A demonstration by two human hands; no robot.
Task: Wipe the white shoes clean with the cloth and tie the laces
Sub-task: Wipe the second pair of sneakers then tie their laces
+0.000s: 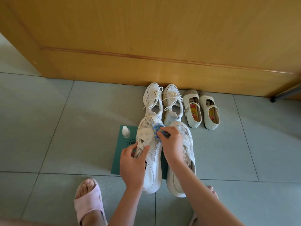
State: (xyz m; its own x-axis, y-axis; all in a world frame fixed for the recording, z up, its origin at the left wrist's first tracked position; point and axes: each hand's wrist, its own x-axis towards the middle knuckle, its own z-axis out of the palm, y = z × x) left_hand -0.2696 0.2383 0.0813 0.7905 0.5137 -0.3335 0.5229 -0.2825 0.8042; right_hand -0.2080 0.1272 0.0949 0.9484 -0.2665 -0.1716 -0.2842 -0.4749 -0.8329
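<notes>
Head view, looking straight down at a pale grey-green tiled floor [65, 128] with dark grout lines, and across the top runs a yellow-brown wooden door [146, 38] with a raised moulding strip. On the tiles lies a dark green rectangular mat [117, 160], and on it stand the left white mesh sneaker [153, 152] and the right white mesh sneaker [177, 181], side by side, toes toward the door. The left hand [132, 162] is on the left one, thumb and fingers pinching its white laces [140, 147]. The right hand [171, 141] reaches across, clutching a bunched blue-and-white cloth [157, 128] that presses on that sneaker's toe. A small clear bottle with a white cap [125, 132] stands on the mat's far left corner. Beyond, by the door, sit a smaller pair of white laced sneakers [153, 101] and, to their right, cream strap shoes with cartoon insoles [194, 123]. Near the bottom edge, a foot in a pink slide slipper [88, 204] rests on the floor.
</notes>
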